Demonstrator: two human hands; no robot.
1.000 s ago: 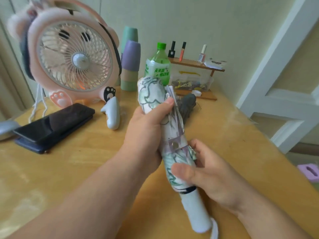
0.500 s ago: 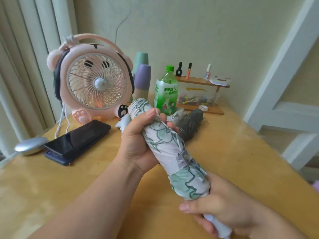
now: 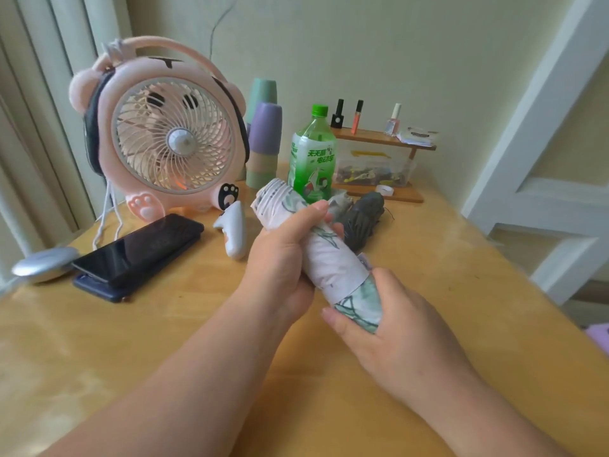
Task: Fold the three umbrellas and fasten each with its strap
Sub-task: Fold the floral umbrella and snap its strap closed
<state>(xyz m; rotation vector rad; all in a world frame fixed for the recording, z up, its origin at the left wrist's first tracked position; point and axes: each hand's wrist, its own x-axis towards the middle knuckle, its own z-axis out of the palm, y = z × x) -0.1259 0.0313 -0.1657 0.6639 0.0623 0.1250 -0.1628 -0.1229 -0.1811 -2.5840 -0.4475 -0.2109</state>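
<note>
Our right hand [image 3: 395,328] has slid up onto the strap [image 3: 346,280], gripping the floral umbrella [image 3: 326,255] above the table [image 3: 164,324]; our left hand [image 3: 283,258] grips its eleven-o'clock end. Fastening looks nearly done.

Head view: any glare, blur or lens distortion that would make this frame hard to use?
Head view: soft, even daylight with no hard shadows; pale sheen on the phone screen and on the table at left; wide-angle bending of the curtain and door frame at the edges; the bottom edge looks soft, but the floral umbrella, left hand and right hand are clear.
</note>
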